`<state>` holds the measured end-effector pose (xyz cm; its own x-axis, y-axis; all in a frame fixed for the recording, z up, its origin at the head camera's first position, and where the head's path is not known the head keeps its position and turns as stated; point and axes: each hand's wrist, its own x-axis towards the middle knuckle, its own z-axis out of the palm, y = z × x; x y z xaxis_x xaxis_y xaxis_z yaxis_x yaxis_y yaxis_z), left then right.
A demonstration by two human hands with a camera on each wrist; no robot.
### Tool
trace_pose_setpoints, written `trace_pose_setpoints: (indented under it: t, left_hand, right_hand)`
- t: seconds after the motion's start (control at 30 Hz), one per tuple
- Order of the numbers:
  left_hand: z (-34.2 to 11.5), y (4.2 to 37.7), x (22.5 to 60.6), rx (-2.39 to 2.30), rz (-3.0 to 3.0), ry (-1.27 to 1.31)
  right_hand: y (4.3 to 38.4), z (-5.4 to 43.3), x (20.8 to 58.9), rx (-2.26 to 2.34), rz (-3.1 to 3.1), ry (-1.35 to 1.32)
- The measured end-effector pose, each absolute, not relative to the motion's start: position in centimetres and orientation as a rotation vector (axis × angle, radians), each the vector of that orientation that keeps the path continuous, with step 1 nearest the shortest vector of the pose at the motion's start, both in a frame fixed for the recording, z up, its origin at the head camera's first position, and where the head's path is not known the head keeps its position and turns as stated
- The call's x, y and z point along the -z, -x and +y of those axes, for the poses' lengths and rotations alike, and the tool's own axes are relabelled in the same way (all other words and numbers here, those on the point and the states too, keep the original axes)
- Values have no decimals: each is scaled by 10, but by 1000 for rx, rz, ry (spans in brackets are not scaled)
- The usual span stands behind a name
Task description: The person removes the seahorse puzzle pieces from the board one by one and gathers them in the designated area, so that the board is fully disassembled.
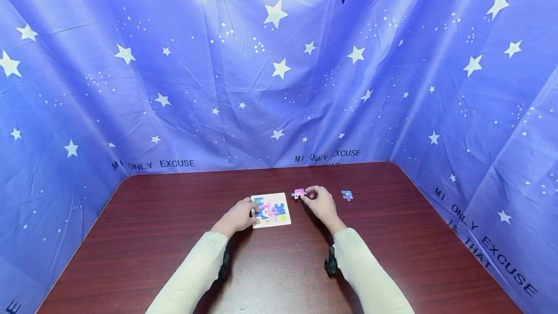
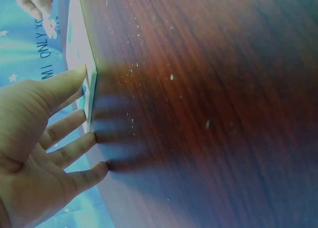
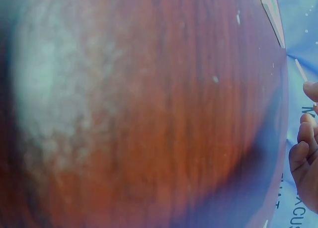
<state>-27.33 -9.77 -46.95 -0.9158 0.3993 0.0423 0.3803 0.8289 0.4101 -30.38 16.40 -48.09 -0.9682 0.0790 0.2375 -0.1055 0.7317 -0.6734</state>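
Note:
A square puzzle board [image 1: 286, 203] with a pale frame lies on the table, partly filled with blue and pink pieces. My left hand [image 1: 237, 216] rests at its left side; in the left wrist view the thumb [image 2: 67, 84] touches the board's edge and the other fingers are spread. Just right of the board, my right hand [image 1: 322, 204] pinches a pink puzzle piece [image 1: 299, 193] between thumb and finger, held above the tabletop. In the right wrist view that piece shows only as a thin edge [image 3: 301, 70]. A blue puzzle piece [image 1: 347, 195] lies right of the right hand.
The dark red wooden table [image 1: 279, 275] reaches back to a blue curtain [image 1: 244, 86] with white stars, which also hangs along both sides. A black wrist device [image 1: 331, 261] sits under the right sleeve.

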Motion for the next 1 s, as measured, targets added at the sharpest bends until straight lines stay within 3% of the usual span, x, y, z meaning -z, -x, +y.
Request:
trace_pose_setpoints:
  t: [1.0]
  left_hand:
    - [-98,269,465,-650,2956,-665]
  right_hand:
    - [303,190,478,-1053,-2679,20]
